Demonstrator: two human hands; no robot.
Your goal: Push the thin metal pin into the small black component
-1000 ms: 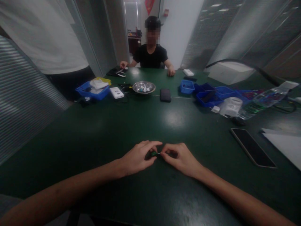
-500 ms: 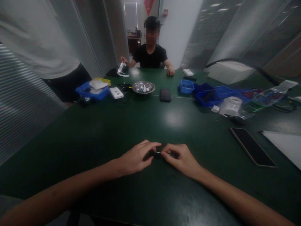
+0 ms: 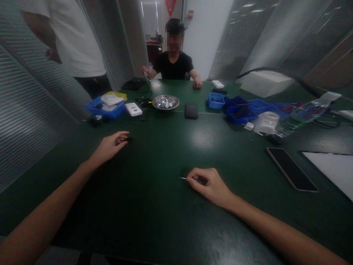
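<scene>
My right hand is closed in a pinch over the middle of the table. It grips a slim pen-like tool whose thin silver tip points left; the rest of the tool is mostly hidden by my fingers. Off to the left and farther forward, my left hand pinches a small black cap-like piece between thumb and fingers, just above the green table. The two hands are well apart.
Toward the back lie a metal dish, a black square case, a white device and blue trays. A phone and a plastic bottle are at right. One person sits opposite; another stands at left.
My left hand has moved away from the right, forward and left, taking the black piece with it. The silver tip now shows bare. My right hand has barely moved.
</scene>
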